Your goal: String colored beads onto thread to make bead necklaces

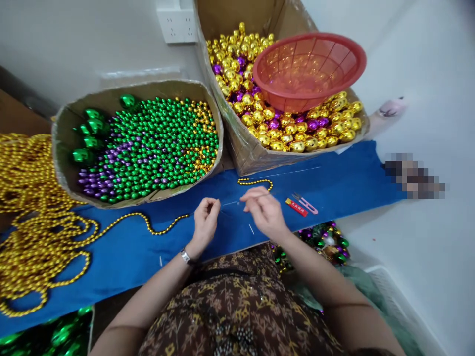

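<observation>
We see a thin pale thread [230, 203] spanning the small gap between our two hands, just above the blue-covered table [345, 183]. The left hand [206, 225] pinches it between thumb and forefinger, its other fingers curled in, and the fingers of the right hand [266, 212] look closed on the other end, though the tips are too small to read exactly. A long string of gold beads [163, 232] runs from near our left hand to a big heap of gold strands [33, 193] on the left; a short string of gold beads [256, 181] lies just behind our right hand. We judge the thread almost weightless, limp and easily lost against the cloth, so a fingertip pinch close to its end suits it better than a whole-hand grip. The beads look smooth and shiny, so we expect them to be light and rather slippery, and the string to bend freely and drag on the heap; we would take hold of it at its end bead, without tugging. The pink scissors [309, 204] and a red packet [297, 207] lie to the right of our right hand.
</observation>
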The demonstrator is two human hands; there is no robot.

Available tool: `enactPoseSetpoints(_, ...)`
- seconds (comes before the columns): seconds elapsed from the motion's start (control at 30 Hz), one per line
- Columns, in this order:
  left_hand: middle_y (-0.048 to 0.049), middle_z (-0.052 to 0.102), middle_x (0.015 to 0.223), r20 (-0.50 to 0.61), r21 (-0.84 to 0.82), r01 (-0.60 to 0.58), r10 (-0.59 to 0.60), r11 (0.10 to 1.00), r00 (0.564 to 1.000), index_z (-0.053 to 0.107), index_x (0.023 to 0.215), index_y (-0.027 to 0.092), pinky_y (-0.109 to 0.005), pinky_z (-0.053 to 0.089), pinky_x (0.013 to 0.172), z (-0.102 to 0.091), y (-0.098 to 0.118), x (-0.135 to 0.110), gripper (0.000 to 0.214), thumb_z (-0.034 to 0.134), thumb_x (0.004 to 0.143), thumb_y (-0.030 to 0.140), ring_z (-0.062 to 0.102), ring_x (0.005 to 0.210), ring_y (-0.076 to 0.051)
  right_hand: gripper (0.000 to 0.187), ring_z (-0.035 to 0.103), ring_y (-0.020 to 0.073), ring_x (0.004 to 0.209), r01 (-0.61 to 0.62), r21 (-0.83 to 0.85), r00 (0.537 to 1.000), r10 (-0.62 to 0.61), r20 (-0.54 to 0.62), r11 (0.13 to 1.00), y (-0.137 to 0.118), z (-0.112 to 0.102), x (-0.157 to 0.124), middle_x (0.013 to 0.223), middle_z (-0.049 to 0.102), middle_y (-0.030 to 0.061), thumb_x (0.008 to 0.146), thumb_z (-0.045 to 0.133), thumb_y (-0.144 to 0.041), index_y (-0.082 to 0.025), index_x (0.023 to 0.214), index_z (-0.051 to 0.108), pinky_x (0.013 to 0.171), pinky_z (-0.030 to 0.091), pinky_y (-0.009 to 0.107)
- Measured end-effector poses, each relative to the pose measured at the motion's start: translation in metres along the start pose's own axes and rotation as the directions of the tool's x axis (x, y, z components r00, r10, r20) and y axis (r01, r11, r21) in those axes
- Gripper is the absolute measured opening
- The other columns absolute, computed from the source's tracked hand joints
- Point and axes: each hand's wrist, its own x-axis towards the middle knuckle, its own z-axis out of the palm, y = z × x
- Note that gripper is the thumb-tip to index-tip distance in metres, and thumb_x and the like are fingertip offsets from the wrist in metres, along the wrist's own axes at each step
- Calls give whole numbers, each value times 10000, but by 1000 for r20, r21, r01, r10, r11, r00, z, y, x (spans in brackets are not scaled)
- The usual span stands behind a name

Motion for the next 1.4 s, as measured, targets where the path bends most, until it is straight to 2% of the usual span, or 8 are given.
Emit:
enactPoseSetpoints(0.2, -1, 523, 695, 126, 507, -343, 325, 791, 937, 538, 708, 189, -266, 359, 607, 3, -29, 19, 170, 512, 869, 235, 482, 636, -137, 272, 607, 60, 504, -31, 17, 987, 33, -155, 999, -15, -70, 63, 852, 709, 7, 996, 383, -460, -213, 977, 495, 480, 480, 197)
enactPoseSetpoints(0.43, -9, 537, 712, 212, 493, -371, 305, 787, 929, 533, 702, 199, -271, 374, 629, 28, -22, 23, 164, 501, 864, 205, 494, 642, -148, 342, 494, 29, 374, 124, -115, 946, -152, -285, 986, -56, -123, 146, 576, 607, -59, 958, 380, -538, -210, 991, 470, 365, 310, 154)
enactPoseSetpoints(0.57, -18, 532, 726, 229, 413, -380, 309, 828, 923, 547, 703, 207, -276, 368, 653, 32, -20, 21, 162, 514, 861, 217, 482, 661, -157, 396, 510, -3, 503, 211, -277, 917, -288, -275, 937, -86, -133, 160, 694, 641, -50, 949, 378, -490, -182, 1127, 551, 478, 311, 200)
enactPoseSetpoints(0.73, -48, 550, 757, 242, 390, -390, 315, 835, 918, 583, 723, 218, -325, 387, 773, 13, -29, 19, 149, 532, 862, 235, 493, 769, -203, 424, 606, 12, 658, 211, -466, 976, -209, 55, 859, -98, -121, 136, 892, 691, 23, 974, 368, -430, -139, 1203, 574, 608, 425, 243)
enactPoseSetpoints(0.83, -88, 609, 906, 298, 482, -417, 303, 771, 905, 616, 799, 220, -379, 394, 872, -10, -38, 17, 137, 511, 883, 250, 518, 889, -233, 379, 612, 18, 611, 202, -559, 979, -183, 90, 804, -92, -107, 121, 815, 680, 25, 1006, 360, -405, -155, 1184, 582, 570, 457, 189)
enactPoseSetpoints(1.07, -131, 658, 1090, 437, 500, -517, 313, 695, 843, 649, 915, 224, -449, 403, 993, -70, -47, 15, 152, 510, 902, 287, 573, 1110, -272, 295, 513, 46, 478, 184, -330, 980, -147, 135, 926, -72, -79, 93, 600, 538, -34, 1003, 401, -387, -204, 1082, 618, 478, 424, 191)
enactPoseSetpoints(1.2, -127, 659, 1153, 403, 525, -451, 256, 722, 879, 670, 925, 237, -480, 348, 1064, -104, -44, 18, 138, 588, 857, 326, 568, 1151, -280, 277, 500, 74, 473, 133, -274, 988, -107, 109, 952, -60, -64, 70, 582, 511, -35, 1004, 396, -374, -224, 1061, 622, 466, 409, 215)
enactPoseSetpoints(1.4, -126, 683, 1094, 316, 552, -407, 268, 728, 910, 708, 967, 250, -439, 395, 1001, -131, -14, 0, 176, 644, 812, 301, 591, 1077, -285, 311, 628, 113, 620, 197, -284, 936, -95, 338, 938, -31, -29, 34, 738, 635, 4, 992, 380, -285, -211, 1249, 539, 588, 515, 230)
